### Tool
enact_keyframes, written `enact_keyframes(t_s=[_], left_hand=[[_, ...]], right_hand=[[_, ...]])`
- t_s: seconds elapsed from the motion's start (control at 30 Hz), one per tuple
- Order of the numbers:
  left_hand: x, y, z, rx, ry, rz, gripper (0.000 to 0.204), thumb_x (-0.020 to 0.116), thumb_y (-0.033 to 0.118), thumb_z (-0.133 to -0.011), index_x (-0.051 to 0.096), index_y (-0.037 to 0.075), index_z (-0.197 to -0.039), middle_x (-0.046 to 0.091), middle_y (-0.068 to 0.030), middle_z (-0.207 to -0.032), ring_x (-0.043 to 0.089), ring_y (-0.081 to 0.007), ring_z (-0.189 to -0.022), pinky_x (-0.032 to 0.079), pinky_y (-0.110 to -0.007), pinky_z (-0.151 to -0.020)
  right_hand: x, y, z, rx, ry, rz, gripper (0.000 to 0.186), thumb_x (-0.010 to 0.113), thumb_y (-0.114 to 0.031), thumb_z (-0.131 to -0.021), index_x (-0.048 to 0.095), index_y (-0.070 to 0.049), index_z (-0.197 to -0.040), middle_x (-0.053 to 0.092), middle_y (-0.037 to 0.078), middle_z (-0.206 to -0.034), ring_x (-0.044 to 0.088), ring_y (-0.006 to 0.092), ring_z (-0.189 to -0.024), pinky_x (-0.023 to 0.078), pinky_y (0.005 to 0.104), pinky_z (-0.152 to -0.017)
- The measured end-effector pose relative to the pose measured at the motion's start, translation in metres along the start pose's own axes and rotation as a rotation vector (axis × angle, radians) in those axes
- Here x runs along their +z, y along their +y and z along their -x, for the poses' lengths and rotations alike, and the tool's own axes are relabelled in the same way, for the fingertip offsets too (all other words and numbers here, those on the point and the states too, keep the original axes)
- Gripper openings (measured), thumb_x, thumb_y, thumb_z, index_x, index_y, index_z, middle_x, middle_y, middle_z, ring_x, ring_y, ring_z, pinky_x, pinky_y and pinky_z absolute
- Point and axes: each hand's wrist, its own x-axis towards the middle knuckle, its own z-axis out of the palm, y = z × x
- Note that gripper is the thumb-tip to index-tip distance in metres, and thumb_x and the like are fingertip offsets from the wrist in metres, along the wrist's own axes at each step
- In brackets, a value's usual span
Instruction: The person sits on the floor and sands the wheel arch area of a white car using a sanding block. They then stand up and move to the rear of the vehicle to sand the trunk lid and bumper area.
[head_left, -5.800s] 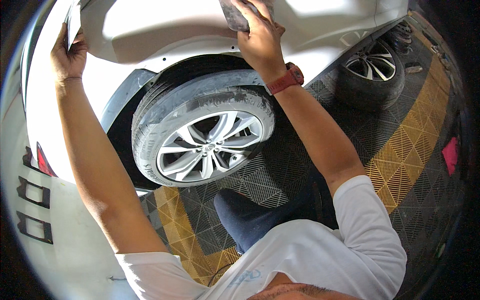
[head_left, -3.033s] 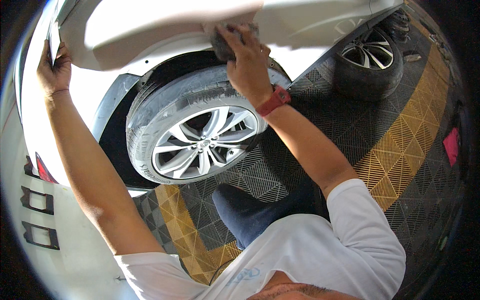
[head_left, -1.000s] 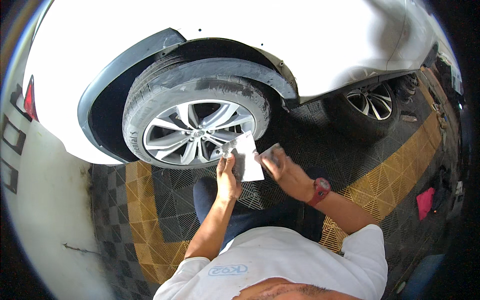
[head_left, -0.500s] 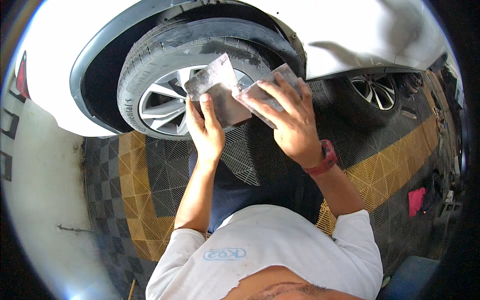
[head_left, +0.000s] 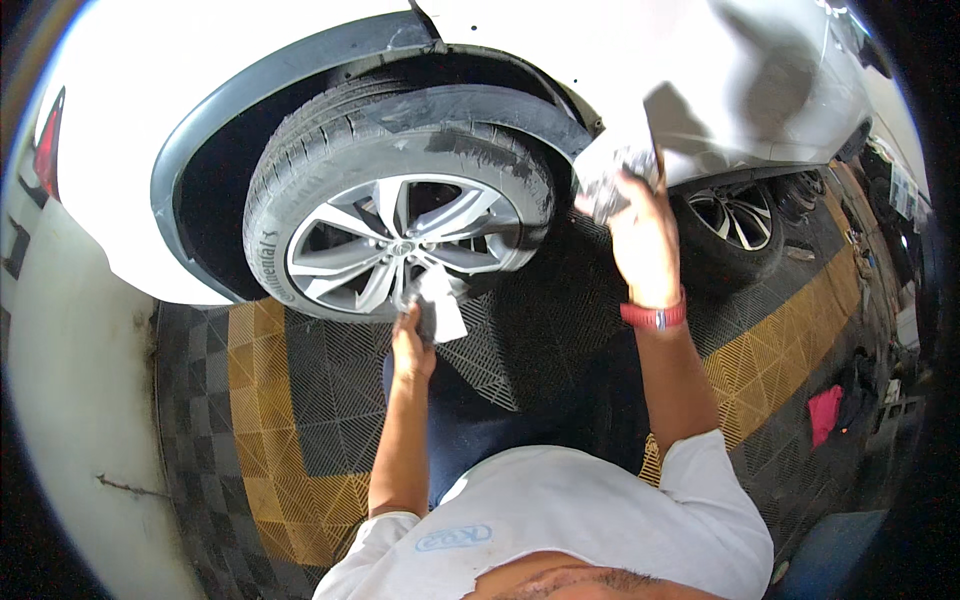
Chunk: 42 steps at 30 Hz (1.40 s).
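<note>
My left hand (head_left: 410, 345) is closed on a flat, pale plate with grey smears (head_left: 442, 308), held low in front of the wheel's lower rim. My right hand (head_left: 648, 240) is raised and grips a second flat smeared plate (head_left: 606, 168), blurred by motion, near the lower edge of the white car body (head_left: 690, 90) behind the wheel arch. Whether that plate touches the body I cannot tell. The wheel (head_left: 400, 248), with a silver spoked rim, stands in front of me. Dark arch trim (head_left: 470, 103) lies loosely across the tyre's top.
A second wheel (head_left: 735, 215) shows at the right under the car. The floor is dark and yellow grid tiles (head_left: 262, 400). A pale wall (head_left: 90, 400) runs along the left. A pink cloth (head_left: 824, 415) lies at the right.
The two plates, held close together before, are now apart. My left hand has dropped lower; my right has moved right toward the car body. The view has shifted slightly.
</note>
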Motion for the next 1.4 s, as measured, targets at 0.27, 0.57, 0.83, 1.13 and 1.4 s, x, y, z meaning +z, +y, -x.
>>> enact_keyframes(t_s=[0.27,0.57,0.83,1.13,1.4], left_hand=[[-0.040,-0.079,-0.014,-0.330,-0.121,-0.142,0.045,0.055,0.024,-0.105,0.054,0.001,-0.143,0.063,-0.0117,-0.136,0.062,-0.0258,-0.121,0.049,-0.041,-0.105],[-0.034,-0.062,-0.003,-0.334,-0.076,-0.169,0.048,0.053,0.025,-0.106,0.048,0.001,-0.147,0.059,-0.0120,-0.141,0.059,-0.0247,-0.125,0.049,-0.041,-0.104],[-0.042,-0.057,-0.007,-0.327,-0.094,-0.177,0.047,0.053,0.025,-0.106,0.049,0.000,-0.146,0.059,-0.0119,-0.139,0.058,-0.0244,-0.124,0.046,-0.042,-0.105],[-0.052,-0.057,-0.011,-0.299,-0.104,-0.195,0.045,0.054,0.029,-0.106,0.052,0.002,-0.142,0.062,-0.0090,-0.133,0.059,-0.0225,-0.120,0.048,-0.039,-0.098],[-0.052,-0.063,-0.011,-0.296,-0.123,-0.221,0.047,0.051,0.027,-0.107,0.050,0.001,-0.146,0.061,-0.0104,-0.137,0.060,-0.0239,-0.121,0.047,-0.038,-0.102]], right_hand=[[0.121,-0.021,-0.087,-1.162,0.074,1.272,0.072,0.067,-0.002,-0.080,0.058,-0.032,-0.144,0.053,0.003,-0.145,0.048,0.0251,-0.137,0.027,0.0617,-0.104],[0.167,-0.032,-0.104,-1.087,0.039,1.454,0.074,0.061,0.006,-0.078,0.056,-0.023,-0.145,0.051,0.007,-0.143,0.044,0.0287,-0.138,0.028,0.0530,-0.108],[0.172,-0.047,-0.102,-1.095,0.068,1.371,0.070,0.056,0.009,-0.077,0.061,-0.019,-0.141,0.056,0.007,-0.138,0.049,0.0289,-0.131,0.029,0.0501,-0.106],[0.168,-0.042,-0.092,-1.047,-0.002,1.432,0.069,0.057,0.008,-0.079,0.060,-0.022,-0.141,0.054,0.008,-0.140,0.050,0.0294,-0.130,0.030,0.0525,-0.105],[0.196,-0.033,-0.108,-1.091,0.055,1.430,0.067,0.058,0.006,-0.082,0.057,-0.020,-0.144,0.052,0.008,-0.139,0.049,0.0278,-0.133,0.028,0.0566,-0.104]])
